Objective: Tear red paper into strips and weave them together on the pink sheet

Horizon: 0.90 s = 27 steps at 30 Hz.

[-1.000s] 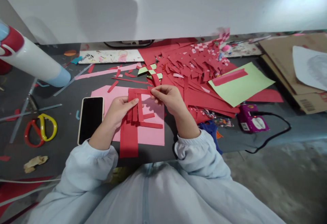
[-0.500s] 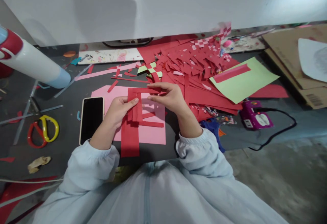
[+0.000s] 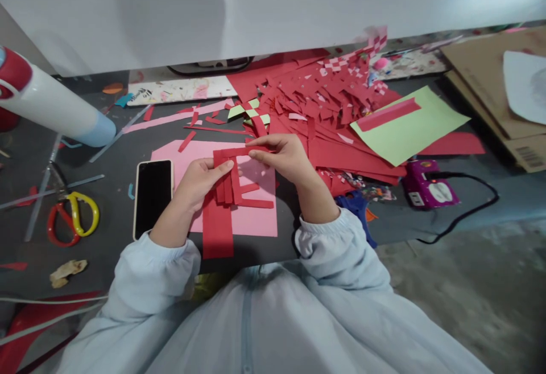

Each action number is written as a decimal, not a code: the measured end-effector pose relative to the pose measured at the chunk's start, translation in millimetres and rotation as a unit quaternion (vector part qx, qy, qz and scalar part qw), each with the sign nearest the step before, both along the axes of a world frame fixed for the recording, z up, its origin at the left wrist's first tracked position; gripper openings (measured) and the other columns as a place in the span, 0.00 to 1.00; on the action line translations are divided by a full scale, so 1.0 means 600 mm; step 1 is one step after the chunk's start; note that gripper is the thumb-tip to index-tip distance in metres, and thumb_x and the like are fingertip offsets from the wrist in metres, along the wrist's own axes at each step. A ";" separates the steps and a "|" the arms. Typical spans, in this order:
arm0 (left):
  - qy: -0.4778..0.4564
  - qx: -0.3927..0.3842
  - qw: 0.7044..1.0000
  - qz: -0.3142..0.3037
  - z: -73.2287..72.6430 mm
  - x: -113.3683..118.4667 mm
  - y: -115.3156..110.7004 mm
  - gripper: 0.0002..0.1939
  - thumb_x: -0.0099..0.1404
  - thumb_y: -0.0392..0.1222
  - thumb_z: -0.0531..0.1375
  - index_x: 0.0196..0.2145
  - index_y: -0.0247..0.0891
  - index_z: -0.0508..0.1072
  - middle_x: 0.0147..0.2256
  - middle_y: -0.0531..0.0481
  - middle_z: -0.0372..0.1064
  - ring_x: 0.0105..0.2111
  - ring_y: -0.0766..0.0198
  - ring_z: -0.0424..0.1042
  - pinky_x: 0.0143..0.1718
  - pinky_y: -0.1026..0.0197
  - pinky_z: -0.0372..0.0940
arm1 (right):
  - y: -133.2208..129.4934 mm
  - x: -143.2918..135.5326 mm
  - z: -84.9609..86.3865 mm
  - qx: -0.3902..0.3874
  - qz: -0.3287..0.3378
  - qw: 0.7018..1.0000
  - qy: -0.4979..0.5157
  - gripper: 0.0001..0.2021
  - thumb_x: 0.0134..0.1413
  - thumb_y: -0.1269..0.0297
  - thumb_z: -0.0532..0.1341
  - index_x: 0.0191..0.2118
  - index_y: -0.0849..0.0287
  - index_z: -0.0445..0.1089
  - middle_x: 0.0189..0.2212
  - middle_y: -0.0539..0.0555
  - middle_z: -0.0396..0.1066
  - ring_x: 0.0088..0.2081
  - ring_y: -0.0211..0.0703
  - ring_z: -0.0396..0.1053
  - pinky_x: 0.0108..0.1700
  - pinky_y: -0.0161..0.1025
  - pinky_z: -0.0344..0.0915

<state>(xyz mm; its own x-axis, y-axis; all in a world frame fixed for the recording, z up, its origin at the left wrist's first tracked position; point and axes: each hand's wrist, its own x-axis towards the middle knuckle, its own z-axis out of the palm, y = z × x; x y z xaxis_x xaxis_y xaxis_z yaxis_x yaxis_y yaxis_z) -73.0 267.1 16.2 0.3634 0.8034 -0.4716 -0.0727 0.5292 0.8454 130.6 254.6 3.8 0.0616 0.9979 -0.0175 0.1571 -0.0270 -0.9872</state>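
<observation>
My left hand (image 3: 203, 185) is closed on a piece of red paper (image 3: 225, 190) cut into strips, the thumb pressing on top. One strip (image 3: 247, 151) runs crosswise at the upper edge of that piece. Its right end lies between the thumb and fingers of my right hand (image 3: 284, 156), which are closed in a pinch. Under my hands is a pink paper sheet (image 3: 256, 225) with several loose red strips. A longer red paper (image 3: 218, 241) hangs over the sheet's lower edge toward me. My fingers hide part of the strips.
A phone (image 3: 152, 198), scissors (image 3: 72, 220) and a white bottle-shaped object (image 3: 55, 101) are on the left. Behind my hands lies a heap of red paper pieces (image 3: 315, 95). To the right are a green sheet (image 3: 409, 129), a purple box (image 3: 430, 186) with a black cable, and cardboard (image 3: 478, 78).
The red strips under my left hand have tilted and fanned slightly. My right thumb and fingers have come together on the end of the crosswise strip.
</observation>
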 end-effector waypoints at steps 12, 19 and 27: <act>0.004 0.064 0.989 0.135 0.007 -0.003 0.010 0.23 0.46 0.54 0.75 0.33 0.34 0.80 0.30 0.44 0.80 0.33 0.56 0.80 0.38 0.56 0.75 | 0.000 0.009 0.005 0.010 -0.016 1.000 -0.011 0.08 0.46 0.61 0.70 0.31 0.59 0.78 0.26 0.52 0.76 0.26 0.36 0.68 0.30 0.36 0.64; 0.011 0.102 0.974 0.200 0.004 -0.004 0.018 0.20 0.52 0.53 0.72 0.35 0.34 0.78 0.31 0.46 0.80 0.34 0.59 0.80 0.40 0.58 0.75 | -0.016 -0.024 0.007 0.008 0.233 0.942 -0.243 0.04 0.49 0.66 0.69 0.33 0.59 0.80 0.29 0.52 0.78 0.29 0.38 0.69 0.34 0.36 0.58; 0.013 0.097 0.977 0.189 0.006 0.000 0.013 0.21 0.51 0.53 0.73 0.34 0.34 0.78 0.30 0.46 0.80 0.33 0.59 0.80 0.37 0.61 0.74 | -0.021 -0.045 0.016 0.005 0.315 0.867 -0.386 0.04 0.53 0.69 0.66 0.36 0.62 0.77 0.36 0.57 0.74 0.37 0.43 0.67 0.35 0.37 0.56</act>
